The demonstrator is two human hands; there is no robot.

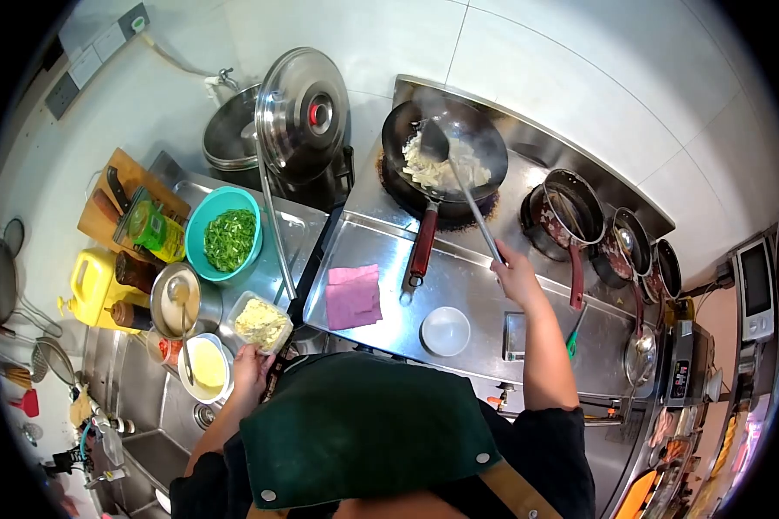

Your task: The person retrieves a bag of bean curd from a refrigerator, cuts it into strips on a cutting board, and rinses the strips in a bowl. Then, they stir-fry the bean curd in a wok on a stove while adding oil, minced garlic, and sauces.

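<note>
My right hand (514, 273) is closed around the long metal handle of a wok spatula (467, 192). Its dark, broad head rests over pale chopped food (452, 170) in a black wok (492, 138) on the stove, and faint steam rises there. The wok's reddish-brown handle points toward me. Low on the left, my left hand (249, 367) grips the near edge of a clear plastic container (235, 325) that holds chopped pale-yellow food. Beside that hand stands a white bowl (227, 382) of yellow liquid, probably beaten egg.
A turquoise bowl (201, 259) of chopped greens and a metal pot (157, 298) with a ladle stand left. A pink cloth (353, 297) and small white bowl (446, 331) lie on the steel counter. More pans (571, 203) sit right; a large lid (303, 112) leans behind.
</note>
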